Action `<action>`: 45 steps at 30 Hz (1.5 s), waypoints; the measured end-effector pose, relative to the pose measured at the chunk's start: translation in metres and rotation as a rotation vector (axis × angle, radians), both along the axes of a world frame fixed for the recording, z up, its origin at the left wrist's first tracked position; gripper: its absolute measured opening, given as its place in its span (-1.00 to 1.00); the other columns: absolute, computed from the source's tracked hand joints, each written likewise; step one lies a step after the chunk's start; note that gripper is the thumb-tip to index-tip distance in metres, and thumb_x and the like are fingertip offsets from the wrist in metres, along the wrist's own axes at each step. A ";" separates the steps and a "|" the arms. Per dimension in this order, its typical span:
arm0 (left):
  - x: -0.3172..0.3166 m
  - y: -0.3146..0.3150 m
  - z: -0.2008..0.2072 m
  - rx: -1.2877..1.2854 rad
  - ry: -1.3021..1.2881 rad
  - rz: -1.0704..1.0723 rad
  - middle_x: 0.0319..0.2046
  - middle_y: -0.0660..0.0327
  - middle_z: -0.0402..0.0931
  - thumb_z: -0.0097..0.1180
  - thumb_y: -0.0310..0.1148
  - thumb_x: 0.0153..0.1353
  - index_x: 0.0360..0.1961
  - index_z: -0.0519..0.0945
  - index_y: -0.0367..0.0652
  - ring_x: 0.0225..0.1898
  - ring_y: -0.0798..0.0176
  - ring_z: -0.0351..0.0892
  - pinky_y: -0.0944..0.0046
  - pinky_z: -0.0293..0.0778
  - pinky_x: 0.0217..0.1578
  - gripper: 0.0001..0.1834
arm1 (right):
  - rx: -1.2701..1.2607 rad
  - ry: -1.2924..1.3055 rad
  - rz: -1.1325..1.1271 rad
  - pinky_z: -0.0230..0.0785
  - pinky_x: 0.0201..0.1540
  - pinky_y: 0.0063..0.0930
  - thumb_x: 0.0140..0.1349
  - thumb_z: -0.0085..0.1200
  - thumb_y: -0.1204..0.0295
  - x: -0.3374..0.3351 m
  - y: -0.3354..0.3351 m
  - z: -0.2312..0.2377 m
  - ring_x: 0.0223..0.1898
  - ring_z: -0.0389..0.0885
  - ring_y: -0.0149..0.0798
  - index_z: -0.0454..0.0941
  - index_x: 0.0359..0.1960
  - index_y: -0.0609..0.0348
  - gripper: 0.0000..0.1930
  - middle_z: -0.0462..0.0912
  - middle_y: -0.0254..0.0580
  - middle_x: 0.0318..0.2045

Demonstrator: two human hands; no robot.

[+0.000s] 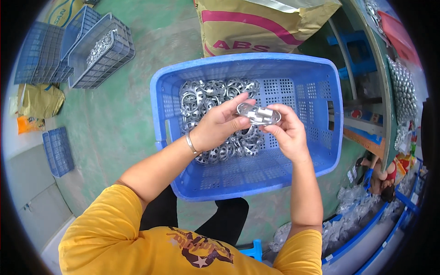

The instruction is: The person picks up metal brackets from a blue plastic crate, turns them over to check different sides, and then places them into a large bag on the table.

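Between my two hands is a shiny chrome oval part with openings in it, held over a blue plastic basket. My left hand grips its left end between thumb and fingers. At the other end, the thumb and fingers of my right hand close round it. Below, on the basket's left side, lies a loose pile of similar chrome parts. Perforated basket floor shows to the right of the pile. My left forearm hides some of the heap.
A gold sack with a magenta band stands behind the basket. Far left are stacked blue-grey crates, one holding chrome parts. Rows of silver pieces lie on a bench at the right. A person and clear plastic bags are at lower right.
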State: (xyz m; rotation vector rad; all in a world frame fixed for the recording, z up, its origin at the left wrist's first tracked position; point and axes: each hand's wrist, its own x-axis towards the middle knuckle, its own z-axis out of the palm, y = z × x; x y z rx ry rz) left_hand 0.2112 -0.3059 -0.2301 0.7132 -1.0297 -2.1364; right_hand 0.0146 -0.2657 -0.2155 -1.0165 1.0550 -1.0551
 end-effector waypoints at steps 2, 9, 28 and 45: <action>0.005 0.005 -0.007 0.126 -0.015 0.003 0.08 0.15 0.21 -0.10 -0.24 0.20 0.20 0.06 -0.18 0.04 0.23 0.30 0.23 0.35 0.00 -0.42 | 0.080 -0.067 0.051 0.42 -0.22 -0.54 0.05 0.00 0.65 -0.004 -0.003 -0.008 -0.22 0.47 -0.37 0.26 -0.04 0.28 -0.61 0.44 -0.16 -0.19; -0.008 0.005 -0.025 0.260 0.041 0.065 -0.02 0.09 0.32 -0.18 -0.28 0.24 0.14 0.13 -0.30 -0.04 0.20 0.39 0.21 0.34 0.01 -0.51 | -0.220 0.050 -0.097 0.41 -0.15 -0.46 -0.02 0.00 0.73 -0.001 0.012 -0.052 -0.09 0.43 -0.27 0.33 -0.09 0.28 -0.61 0.39 -0.07 -0.07; -0.012 0.002 0.023 -0.040 0.091 0.375 -0.19 0.02 0.41 -0.20 -0.72 0.05 -0.05 0.29 -0.32 -0.20 0.14 0.50 0.32 0.54 -0.24 -0.62 | -0.043 1.256 0.673 0.29 -0.06 -0.36 -0.01 0.11 0.34 -0.002 0.002 -0.069 -0.12 0.48 -0.11 0.39 -0.06 0.16 -0.57 0.52 0.01 -0.20; -0.081 -0.236 0.091 -0.530 -0.605 0.764 -0.38 0.08 0.42 -0.19 -0.27 -0.02 -0.30 0.44 -0.21 -0.42 0.13 0.40 0.15 0.36 -0.47 -0.69 | -0.151 1.169 0.493 0.38 -0.33 -0.44 0.07 0.06 0.36 -0.042 -0.007 -0.052 -0.38 0.52 -0.27 0.35 -0.02 0.18 -0.58 0.56 -0.07 -0.39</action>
